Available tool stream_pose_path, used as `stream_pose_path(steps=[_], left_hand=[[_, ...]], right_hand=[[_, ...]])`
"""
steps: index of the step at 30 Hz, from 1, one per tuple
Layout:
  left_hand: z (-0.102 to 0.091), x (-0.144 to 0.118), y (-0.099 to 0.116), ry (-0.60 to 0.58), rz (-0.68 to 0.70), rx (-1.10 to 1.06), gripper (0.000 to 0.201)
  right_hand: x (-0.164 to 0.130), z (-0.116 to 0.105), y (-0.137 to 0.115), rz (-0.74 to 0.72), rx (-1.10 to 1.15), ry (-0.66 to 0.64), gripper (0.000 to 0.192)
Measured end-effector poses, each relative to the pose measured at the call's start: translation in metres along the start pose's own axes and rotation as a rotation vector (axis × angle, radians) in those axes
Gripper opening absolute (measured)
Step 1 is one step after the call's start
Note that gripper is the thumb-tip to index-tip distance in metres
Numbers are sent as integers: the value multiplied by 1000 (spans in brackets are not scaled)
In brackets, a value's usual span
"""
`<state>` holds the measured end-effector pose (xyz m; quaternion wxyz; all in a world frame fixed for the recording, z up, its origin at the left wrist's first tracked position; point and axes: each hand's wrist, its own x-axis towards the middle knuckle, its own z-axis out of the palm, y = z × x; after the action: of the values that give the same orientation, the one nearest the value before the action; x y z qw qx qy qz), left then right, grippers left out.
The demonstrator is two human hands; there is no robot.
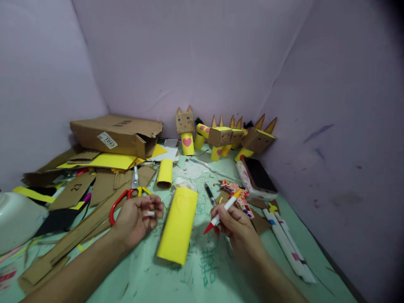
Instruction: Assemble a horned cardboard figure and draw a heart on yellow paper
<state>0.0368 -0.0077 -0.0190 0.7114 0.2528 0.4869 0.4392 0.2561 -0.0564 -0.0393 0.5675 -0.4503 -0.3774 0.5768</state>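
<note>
Both hands rest on the green mat (195, 277), flanking a yellow paper tube (178, 225) that lies flat between them with a faint heart outline on its upper end. Right hand (235, 225) pinches a red-tipped marker (222, 210), tip angled down toward the tube, in a writing grip. Left hand (139, 216) is curled around a small white cap (150, 213), apparently the marker's, kept just beside the tube. Red-handled scissors (126, 195) lie just behind the left hand. Finished cardboard-headed figures (221, 136) stand along the back wall; a phone (259, 176) lies to the right.
</note>
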Motion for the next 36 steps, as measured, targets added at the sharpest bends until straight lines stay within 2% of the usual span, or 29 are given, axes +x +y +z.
stream_pose_path(steps=[2, 5, 7, 9, 11, 14, 17, 19, 21, 24, 26, 27, 30, 32, 34, 36], left_hand=[[-1, 3, 2, 3, -29, 40, 5], [2, 3, -3, 33, 40, 214, 12], [6, 3, -10, 80, 122, 364, 20], [10, 6, -17, 66, 184, 483, 31], [13, 10, -23, -8, 159, 491, 43], [16, 13, -27, -163, 14, 404, 55], [18, 7, -26, -293, -67, 327, 48], [20, 1, -26, -316, -63, 305, 38], [22, -4, -28, -293, -51, 280, 32], [25, -7, -33, -214, -33, 271, 27], [26, -7, -35, -191, -22, 277, 28], [27, -6, -36, -184, -15, 272, 30], [28, -4, -37, -168, -5, 256, 36], [27, -4, -37, -176, -7, 260, 37], [26, -3, -37, -209, -7, 266, 37], [25, -3, -37, -254, 8, 269, 38]], right_hand=[[2, 2, 3, 108, -29, 55, 37], [4, 7, 5, 233, 1, 123, 45], [3, 10, 4, 263, 23, 87, 43], [3, 13, 4, 273, 33, 15, 38], [2, 16, 4, 265, 63, -54, 35], [1, 20, 6, 249, 131, -121, 32], [-1, 22, 10, 254, 148, -174, 31], [0, 20, 11, 262, 108, -207, 32], [1, 15, 10, 220, 34, -174, 34], [2, 3, 3, 105, -92, -19, 36], [1, -3, -5, 85, -130, 39, 35], [0, -4, -8, 93, -134, 48, 40], [-4, -2, -15, 75, -113, 80, 69], [-5, 0, -14, 15, -103, 102, 78], [-7, -1, -12, -58, -97, 109, 72], [-8, -4, -9, -120, -96, 83, 53]])
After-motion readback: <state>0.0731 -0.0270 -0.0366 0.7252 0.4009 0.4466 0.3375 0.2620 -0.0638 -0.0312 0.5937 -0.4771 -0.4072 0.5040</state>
